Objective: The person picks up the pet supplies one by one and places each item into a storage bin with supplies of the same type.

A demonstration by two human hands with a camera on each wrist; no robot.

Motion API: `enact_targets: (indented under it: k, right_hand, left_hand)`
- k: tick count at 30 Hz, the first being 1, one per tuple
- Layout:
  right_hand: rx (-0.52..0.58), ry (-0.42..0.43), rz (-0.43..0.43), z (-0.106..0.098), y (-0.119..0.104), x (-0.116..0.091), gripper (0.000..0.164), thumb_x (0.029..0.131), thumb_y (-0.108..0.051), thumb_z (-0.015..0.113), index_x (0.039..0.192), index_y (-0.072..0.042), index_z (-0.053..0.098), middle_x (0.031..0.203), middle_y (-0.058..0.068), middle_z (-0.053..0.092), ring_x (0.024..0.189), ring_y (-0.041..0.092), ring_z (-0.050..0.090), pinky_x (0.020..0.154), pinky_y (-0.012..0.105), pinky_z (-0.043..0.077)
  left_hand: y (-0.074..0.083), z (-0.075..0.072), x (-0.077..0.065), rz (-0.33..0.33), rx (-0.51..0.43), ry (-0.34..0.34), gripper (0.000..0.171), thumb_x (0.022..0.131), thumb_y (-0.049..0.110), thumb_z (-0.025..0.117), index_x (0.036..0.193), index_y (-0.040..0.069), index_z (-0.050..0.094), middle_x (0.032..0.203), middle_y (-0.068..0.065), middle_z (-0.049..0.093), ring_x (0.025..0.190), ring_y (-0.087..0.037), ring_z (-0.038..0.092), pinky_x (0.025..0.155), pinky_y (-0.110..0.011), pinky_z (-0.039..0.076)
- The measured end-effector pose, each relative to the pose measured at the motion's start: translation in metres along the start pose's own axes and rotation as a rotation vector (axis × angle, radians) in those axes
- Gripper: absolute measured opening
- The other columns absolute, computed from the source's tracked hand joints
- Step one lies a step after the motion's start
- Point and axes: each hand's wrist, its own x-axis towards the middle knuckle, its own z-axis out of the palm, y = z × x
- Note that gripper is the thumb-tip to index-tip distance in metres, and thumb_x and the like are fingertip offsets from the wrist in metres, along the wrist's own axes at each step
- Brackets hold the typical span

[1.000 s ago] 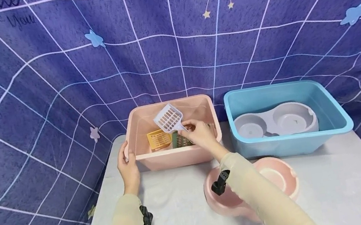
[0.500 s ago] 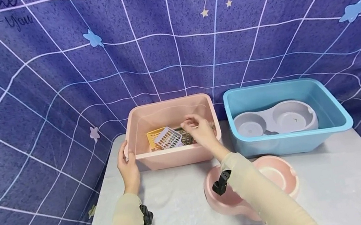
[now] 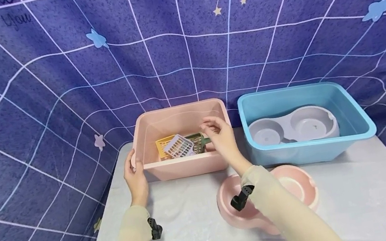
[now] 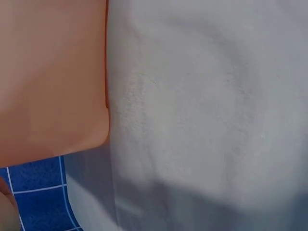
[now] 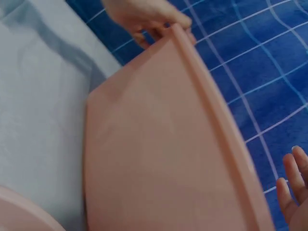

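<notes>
At the left end of the pink bin, my left hand grips the rim, as the right wrist view also shows. Over the bin's right part hovers my right hand, its fingers loosely bent and holding nothing; in the right wrist view its fingers are spread apart. Inside the bin lie a yellow litter scoop, a pale lavender litter scoop on top, and a dark green litter scoop whose handle points toward the right hand. Part of the lavender scoop's handle is hidden behind the front wall.
A blue bin stands right of the pink one, with a grey double bowl inside. In front, a pink double bowl sits on the white-covered table, partly under my right forearm. A blue patterned curtain hangs behind.
The lavender litter scoop was in my right hand, then dropped onto the other scoops in the pink bin. My right hand has since moved slightly right; the left stays on the rim.
</notes>
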Motion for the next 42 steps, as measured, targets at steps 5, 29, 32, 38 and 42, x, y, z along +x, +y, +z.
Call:
enact_targets:
  k: [5,29,32,38,42]
  right_hand:
    - [0.006,0.019,0.023,-0.013,-0.009,-0.004,0.022,0.094,-0.005,0.066,0.115,0.001,0.067,0.101,0.015,0.071,0.088,0.022,0.065,0.080,0.022,0.052]
    - [0.036,-0.100,0.053,-0.074,-0.062,-0.038,0.028,0.097,-0.015,0.065,0.121,-0.001,0.064,0.108,0.017,0.071,0.096,0.021,0.068,0.090,0.027,0.053]
    - [0.023,-0.118,0.055,-0.079,-0.062,-0.044,0.028,0.097,-0.015,0.065,0.121,-0.001,0.064,0.111,0.018,0.070,0.101,0.022,0.067,0.090,0.027,0.053]
    - [0.021,-0.137,0.039,-0.090,-0.056,-0.055,0.028,0.097,-0.009,0.063,0.122,0.004,0.062,0.108,0.017,0.069,0.094,0.020,0.067,0.084,0.027,0.054]
    - [0.034,-0.136,-0.002,-0.099,-0.048,-0.062,0.026,0.097,-0.003,0.061,0.121,0.007,0.062,0.104,0.017,0.070,0.088,0.015,0.067,0.081,0.025,0.054]
  left_hand:
    - [-0.002,-0.001,-0.001,0.005,-0.002,-0.003,0.044,0.101,0.006,0.047,0.145,0.001,0.046,0.152,-0.012,0.041,0.136,-0.025,0.040,0.112,-0.037,0.037]
    - [0.002,0.005,0.004,-0.014,-0.028,0.018,0.045,0.101,0.006,0.048,0.145,0.003,0.047,0.151,-0.011,0.042,0.133,-0.025,0.043,0.109,-0.035,0.041]
    - [0.001,0.005,0.004,-0.017,-0.024,0.014,0.045,0.101,0.007,0.048,0.145,0.003,0.047,0.152,-0.011,0.042,0.133,-0.024,0.043,0.109,-0.036,0.041]
    - [-0.002,0.004,0.004,-0.026,-0.023,0.012,0.045,0.101,0.007,0.048,0.145,0.003,0.047,0.152,-0.010,0.041,0.133,-0.023,0.043,0.108,-0.034,0.041]
    - [-0.003,0.001,0.003,-0.028,-0.016,0.010,0.045,0.101,0.009,0.048,0.146,0.003,0.046,0.153,-0.010,0.039,0.134,-0.022,0.042,0.109,-0.033,0.040]
